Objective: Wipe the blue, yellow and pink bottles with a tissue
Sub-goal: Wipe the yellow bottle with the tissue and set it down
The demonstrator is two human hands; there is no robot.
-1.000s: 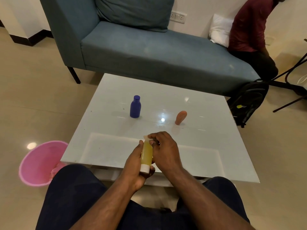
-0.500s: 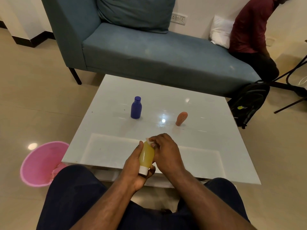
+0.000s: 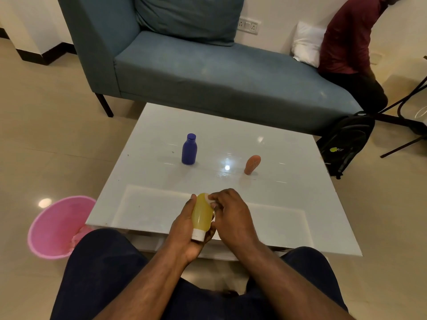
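Left hand point(image 3: 184, 229) wraps the translucent yellow plastic bottle point(image 3: 202, 213), white cap toward the body, over the near edge of the glossy white low table point(image 3: 288, 204). Right hand point(image 3: 231, 211) at its 3 o'clock pinches what looks like a scrap of white tissue point(image 3: 209, 200) against the bottle's far end. Risk: scrap slips from the pinch, or slick bottle twists loose. Dark blue capped bottle point(image 3: 189, 150) at 11 o'clock, pink-orange bottle point(image 3: 252, 164) at 1 o'clock, both standing, well apart.
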